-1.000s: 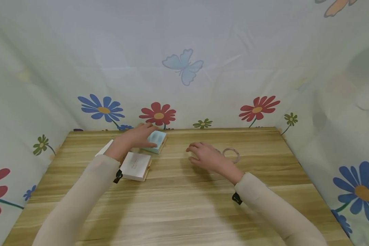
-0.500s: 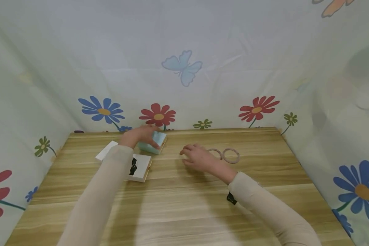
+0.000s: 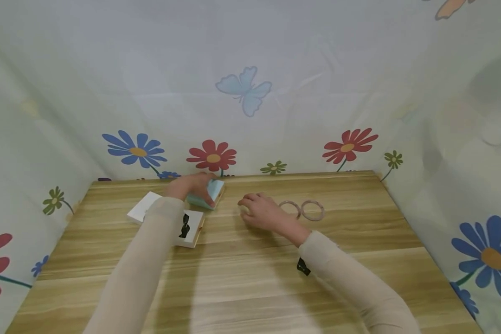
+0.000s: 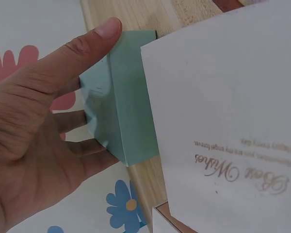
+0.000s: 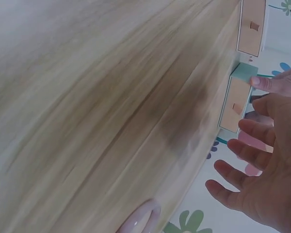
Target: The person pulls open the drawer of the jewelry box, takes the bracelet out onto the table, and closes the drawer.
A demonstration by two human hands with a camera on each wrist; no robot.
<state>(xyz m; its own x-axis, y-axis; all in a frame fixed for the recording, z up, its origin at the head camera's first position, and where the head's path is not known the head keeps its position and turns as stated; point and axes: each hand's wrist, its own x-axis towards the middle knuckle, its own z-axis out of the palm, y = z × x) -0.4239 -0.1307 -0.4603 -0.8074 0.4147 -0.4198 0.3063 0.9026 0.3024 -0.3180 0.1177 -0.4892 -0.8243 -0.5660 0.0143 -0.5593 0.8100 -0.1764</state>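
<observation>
My left hand (image 3: 194, 185) grips a small light blue-green gift box (image 3: 215, 190) at the back of the wooden table. In the left wrist view the thumb lies along one edge of the box (image 4: 131, 97) and the fingers are on its far side. My right hand (image 3: 260, 213) hovers over the middle of the table, fingers relaxed and slightly bent, holding nothing. In the right wrist view the box's end shows a small tab, and the left thumb (image 5: 264, 84) is at its top.
A white box (image 3: 197, 225) with "Best Wishes" lettering sits under the left forearm. Another white box (image 3: 143, 207) lies left of it, partly covered by the sleeve. Two pinkish bangles (image 3: 323, 211) lie right of my right hand. Flower-printed cloth (image 3: 275, 130) hangs behind the table.
My left hand has come down around the blue-green box, its forearm shifting right over the white box. My right hand has drifted left, uncovering both bangles.
</observation>
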